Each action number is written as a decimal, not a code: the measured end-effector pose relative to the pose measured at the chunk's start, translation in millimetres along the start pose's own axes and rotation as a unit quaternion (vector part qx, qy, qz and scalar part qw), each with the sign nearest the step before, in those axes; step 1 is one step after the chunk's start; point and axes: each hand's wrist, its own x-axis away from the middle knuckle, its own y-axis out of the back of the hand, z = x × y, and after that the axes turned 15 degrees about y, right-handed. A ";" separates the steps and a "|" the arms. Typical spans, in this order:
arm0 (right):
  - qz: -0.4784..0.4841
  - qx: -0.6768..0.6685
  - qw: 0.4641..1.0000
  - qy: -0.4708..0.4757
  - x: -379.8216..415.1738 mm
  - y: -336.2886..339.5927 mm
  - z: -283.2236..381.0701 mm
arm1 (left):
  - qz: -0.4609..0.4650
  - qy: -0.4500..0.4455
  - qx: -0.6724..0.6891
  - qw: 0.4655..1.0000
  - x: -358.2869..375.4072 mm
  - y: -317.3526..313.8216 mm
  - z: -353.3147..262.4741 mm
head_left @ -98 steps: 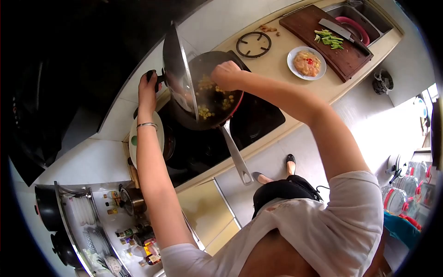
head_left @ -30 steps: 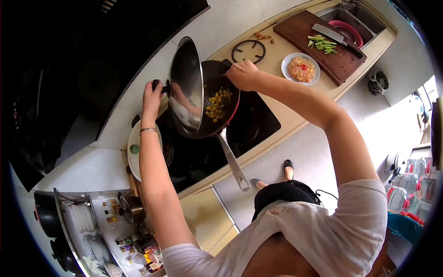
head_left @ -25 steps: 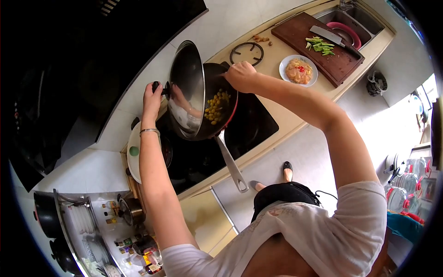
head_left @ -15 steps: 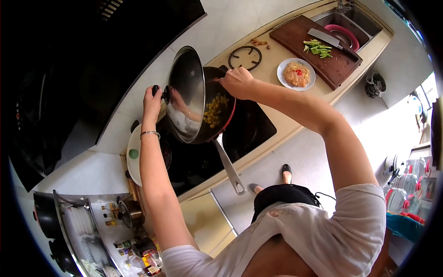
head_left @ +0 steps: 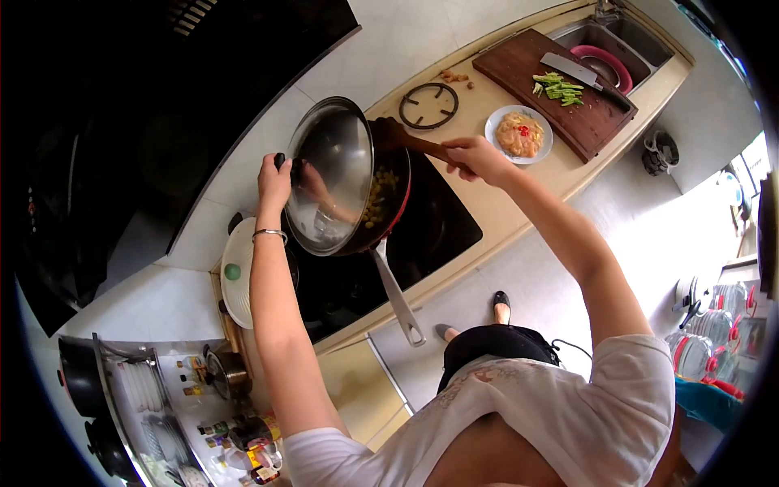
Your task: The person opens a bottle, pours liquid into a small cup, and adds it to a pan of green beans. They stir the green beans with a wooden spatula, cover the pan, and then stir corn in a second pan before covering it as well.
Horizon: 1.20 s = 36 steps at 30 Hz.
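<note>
My left hand point(head_left: 274, 183) grips the black knob of a steel and glass lid point(head_left: 331, 174), which is tilted over the left side of a dark wok point(head_left: 398, 191). Yellowish food pieces point(head_left: 378, 199) lie inside the wok. My right hand point(head_left: 479, 159) is closed round the handle of a wooden spatula point(head_left: 422, 146). The spatula's broad dark end is at the wok's far rim. The wok's metal handle point(head_left: 396, 296) points toward my body.
A plate of raw sliced meat point(head_left: 519, 135) sits right of a round burner grate point(head_left: 428, 105). Beyond are a cutting board point(head_left: 519, 65) with cut greens point(head_left: 558, 88) and a cleaver point(head_left: 571, 68), then a sink point(head_left: 641, 40). A white lid point(head_left: 238, 284) stands left of the stove point(head_left: 438, 235).
My right hand has moved right, away from the wok's rim, and the wooden spatula now shows in it. The lid has shifted slightly right and down with my left hand.
</note>
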 end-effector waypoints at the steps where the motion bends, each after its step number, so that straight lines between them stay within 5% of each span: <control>1: -0.017 -0.057 0.998 0.008 11.6 4.5 -6.1 | -0.014 -0.021 -0.030 0.999 -2.3 -6.1 3.8; 11: -0.133 -0.196 0.970 0.048 87.3 11.0 1.1 | -0.033 -0.085 -0.167 0.982 7.0 -53.7 -0.5; 25: -0.120 -0.195 0.971 0.067 107.7 6.5 17.0 | 0.035 -0.086 -0.206 0.974 0.9 -66.3 -4.9; 29: -0.107 -0.169 0.977 0.077 105.5 -1.5 27.4 | -0.002 -0.116 -0.216 0.970 8.7 -33.5 -0.2; 31: -0.084 -0.187 0.974 0.098 106.0 -4.0 29.1 | -0.036 -0.189 -0.078 0.978 14.8 6.9 11.6; 33: -0.072 -0.190 0.975 0.093 103.0 -9.4 32.7 | -0.038 -0.166 -0.018 0.985 46.8 54.6 22.7; 36: -0.038 -0.216 0.972 0.090 97.5 -21.6 38.0 | -0.086 -0.071 -0.108 0.988 89.6 111.7 58.4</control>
